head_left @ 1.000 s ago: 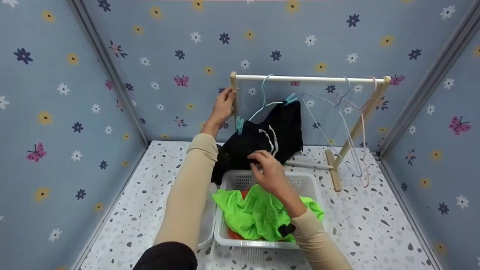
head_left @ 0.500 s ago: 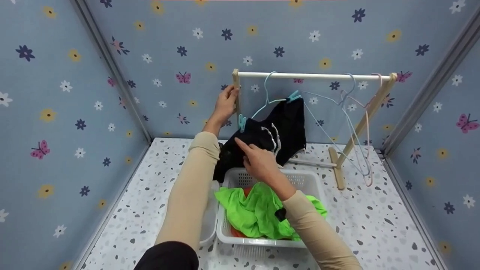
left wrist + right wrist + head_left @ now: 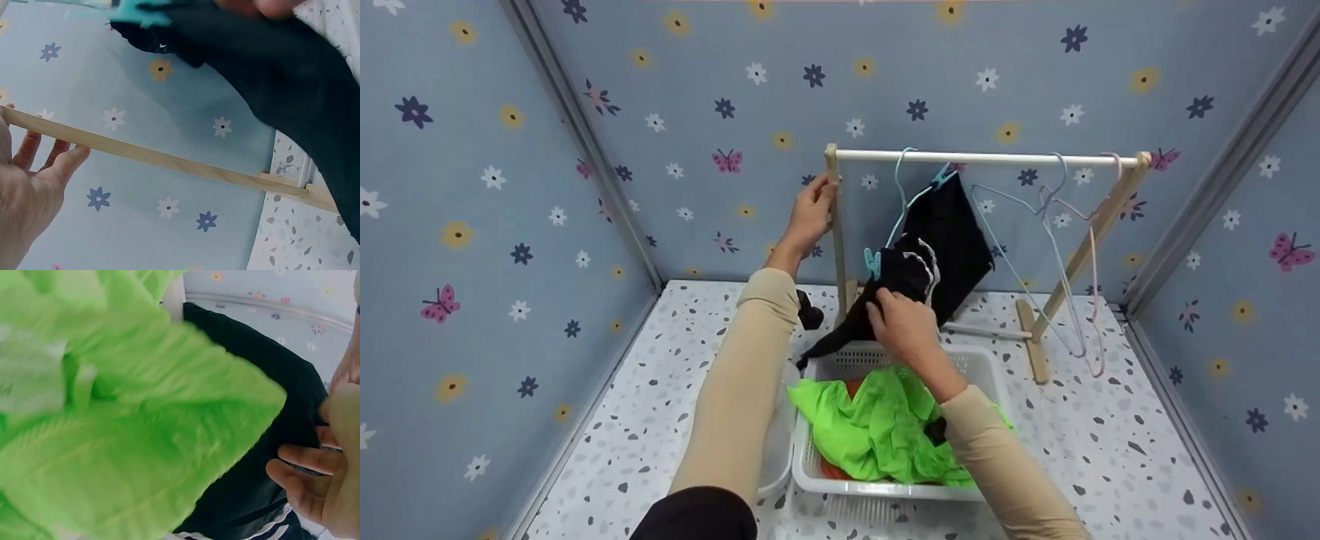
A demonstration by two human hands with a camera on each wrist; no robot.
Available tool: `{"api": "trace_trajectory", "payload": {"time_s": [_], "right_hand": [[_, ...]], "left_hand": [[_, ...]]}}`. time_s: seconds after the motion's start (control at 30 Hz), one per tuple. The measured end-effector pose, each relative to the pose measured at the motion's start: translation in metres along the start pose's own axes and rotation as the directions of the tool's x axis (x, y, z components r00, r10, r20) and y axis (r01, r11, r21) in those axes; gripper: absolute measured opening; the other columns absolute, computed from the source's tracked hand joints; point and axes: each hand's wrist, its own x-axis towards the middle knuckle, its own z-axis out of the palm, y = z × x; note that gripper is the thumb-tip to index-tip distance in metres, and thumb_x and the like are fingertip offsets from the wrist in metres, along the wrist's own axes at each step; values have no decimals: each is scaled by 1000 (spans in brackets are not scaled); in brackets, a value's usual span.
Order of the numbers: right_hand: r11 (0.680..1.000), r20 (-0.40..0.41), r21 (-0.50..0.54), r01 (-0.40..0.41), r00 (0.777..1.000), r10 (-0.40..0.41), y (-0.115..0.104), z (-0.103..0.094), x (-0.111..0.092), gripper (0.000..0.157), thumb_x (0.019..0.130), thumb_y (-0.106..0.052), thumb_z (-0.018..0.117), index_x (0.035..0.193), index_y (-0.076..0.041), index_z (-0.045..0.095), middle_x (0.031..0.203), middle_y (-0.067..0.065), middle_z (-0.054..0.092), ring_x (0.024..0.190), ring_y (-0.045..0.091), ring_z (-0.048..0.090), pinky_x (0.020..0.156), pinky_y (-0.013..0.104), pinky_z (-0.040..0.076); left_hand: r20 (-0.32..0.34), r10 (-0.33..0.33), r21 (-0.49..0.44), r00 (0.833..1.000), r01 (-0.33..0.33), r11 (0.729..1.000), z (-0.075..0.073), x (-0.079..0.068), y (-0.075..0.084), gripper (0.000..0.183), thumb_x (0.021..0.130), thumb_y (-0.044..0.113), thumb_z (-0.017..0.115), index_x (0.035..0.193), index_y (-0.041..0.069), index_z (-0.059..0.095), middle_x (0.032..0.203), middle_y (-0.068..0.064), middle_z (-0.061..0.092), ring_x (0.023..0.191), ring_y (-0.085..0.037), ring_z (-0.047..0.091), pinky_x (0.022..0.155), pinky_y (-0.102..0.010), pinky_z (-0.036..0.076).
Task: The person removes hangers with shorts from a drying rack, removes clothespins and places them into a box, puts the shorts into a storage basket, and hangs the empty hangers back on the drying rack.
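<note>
Black garment (image 3: 956, 236) touching right hand (image 3: 909, 328), apart from left hand (image 3: 810, 215).

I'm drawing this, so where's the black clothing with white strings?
In the head view, the black clothing hangs from a blue hanger on the left of the rack, behind the white basket, the right hand touching it.

We see black cloth pants (image 3: 954, 232) with white strings (image 3: 934, 264), hanging slanted from a thin light-blue hanger (image 3: 897, 176) by two blue clips (image 3: 873, 263). Our pale wooden rack (image 3: 838, 240) with a white bar (image 3: 982, 157) holds the hanger up.
</note>
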Motion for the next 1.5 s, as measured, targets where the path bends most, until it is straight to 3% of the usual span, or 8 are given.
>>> {"api": "trace_trajectory", "payload": {"time_s": [0.2, 0.27, 0.4, 0.57, 0.87, 1.07, 1.23, 1.5], "right_hand": [[981, 3, 10, -194, 981, 194, 10, -11, -5, 63, 89, -74, 40, 77, -13, 51, 62, 7, 50, 52, 30, 53, 44, 42, 40], [969, -13, 9, -248, 969, 248, 13, -16, -6, 66, 83, -79, 46, 75, -13, 51, 60, 7, 50, 50, 30, 52, 43, 41, 39], [942, -18, 38, -333, 942, 334, 20, -27, -9, 48, 81, -59, 65, 74, -13, 53, 65, 8, 56, 55, 32, 56, 46, 44, 42], [892, 34, 116, -437, 899, 436, 32, -41, -20, 25, 83, -34, 63, 81, -12, 50, 66, 7, 54, 59, 31, 55, 50, 43, 40], [796, 69, 162, -583, 812, 580, 53, -66, -37, 35, 92, -17, 51, 120, -3, 37, 73, 18, 58, 57, 36, 55, 49, 45, 38], [771, -2, 119, -626, 776, 630, 66, -77, -31, 37, 99, -29, 52, 120, 0, 41, 85, 26, 63, 72, 45, 61, 59, 54, 45], [762, -69, 81, -643, 759, 648, 75, -82, -24, 42, 100, -41, 51, 110, -1, 50, 88, 26, 64, 76, 47, 62, 63, 58, 47], [744, -146, 101, -660, 730, 668, 84, -77, -31, 44, 102, -38, 49, 116, 4, 53, 91, 28, 65, 79, 48, 63, 63, 58, 48]], "left_hand": [[-9, -7, -22, 1000, 7, 1000, -1, 0, -1, 50, 99, 46, 43, 144, 24, 46, 136, -5, 50, 131, -32, 43, 101, -55, 38], [-8, 0, -20, 1000, 0, 1000, 0, 0, -1, 49, 100, 45, 42, 144, 24, 46, 135, -5, 50, 131, -32, 43, 102, -55, 38], [-9, 3, -13, 1000, -3, 1000, 0, 1, -1, 49, 99, 47, 43, 142, 24, 48, 134, -5, 51, 130, -32, 44, 101, -56, 37], [-9, 9, -4, 1000, -9, 1000, 3, 1, -2, 49, 99, 47, 42, 141, 23, 49, 133, -4, 52, 127, -27, 46, 101, -57, 38], [14, -20, -13, 1000, 21, 1000, 4, -1, 2, 49, 100, 43, 42, 144, 21, 46, 136, -6, 50, 128, -22, 45, 103, -56, 36], [19, -28, -45, 999, 29, 999, 0, -12, 28, 44, 104, 31, 40, 145, 15, 44, 138, -11, 48, 132, -28, 42, 105, -56, 33], [13, -23, -34, 1000, 23, 999, 0, -16, 34, 43, 105, 29, 38, 145, 15, 43, 139, -10, 48, 132, -27, 42, 105, -56, 32], [28, -27, -43, 999, 28, 999, 2, -6, 12, 47, 103, 37, 41, 146, 18, 44, 138, -8, 49, 131, -27, 43, 105, -56, 33]]}}
